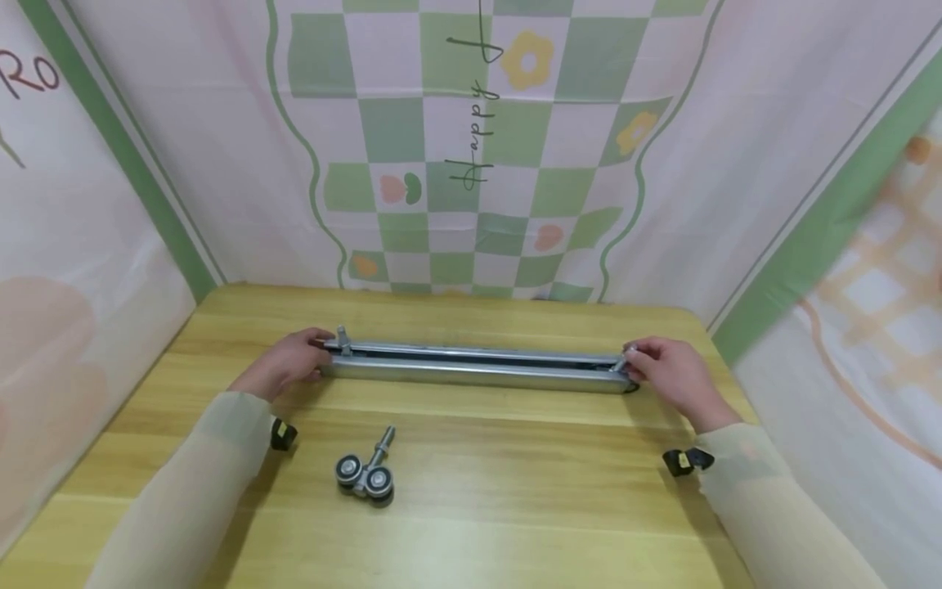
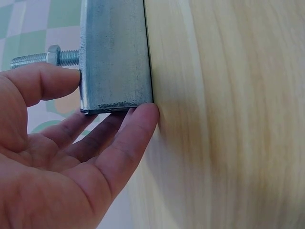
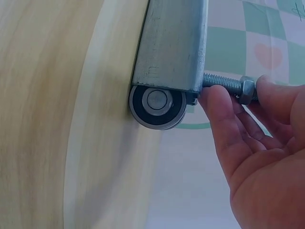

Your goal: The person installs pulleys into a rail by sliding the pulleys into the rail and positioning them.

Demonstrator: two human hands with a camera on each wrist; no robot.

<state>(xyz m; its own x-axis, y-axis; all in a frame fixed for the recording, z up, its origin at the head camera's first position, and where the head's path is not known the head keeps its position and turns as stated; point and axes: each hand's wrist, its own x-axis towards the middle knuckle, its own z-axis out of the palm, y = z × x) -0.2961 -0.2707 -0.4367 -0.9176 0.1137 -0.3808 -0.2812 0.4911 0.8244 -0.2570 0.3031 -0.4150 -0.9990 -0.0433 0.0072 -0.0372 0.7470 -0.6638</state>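
A slotted metal rail (image 1: 471, 374) lies lengthwise across the wooden table. My left hand (image 1: 294, 360) holds its left end; in the left wrist view the thumb (image 2: 57, 82) is at the slotted side and the fingers sit about the end. Close by, a threaded bolt with a nut (image 2: 53, 56) sticks up from the slot. At the right end, my right hand (image 1: 673, 372) pinches the bolt (image 3: 228, 87) of a roller trolley between fingers and thumb. One trolley wheel (image 3: 157, 101) pokes out past the rail's end; the rest of its carriage is hidden inside.
Nearer me on the table (image 1: 515, 491), left of centre, lies a loose roller trolley (image 1: 364, 474) with its bolt pointing away. A patterned cloth (image 1: 456, 147) hangs behind the table's far edge, with more cloth at both sides.
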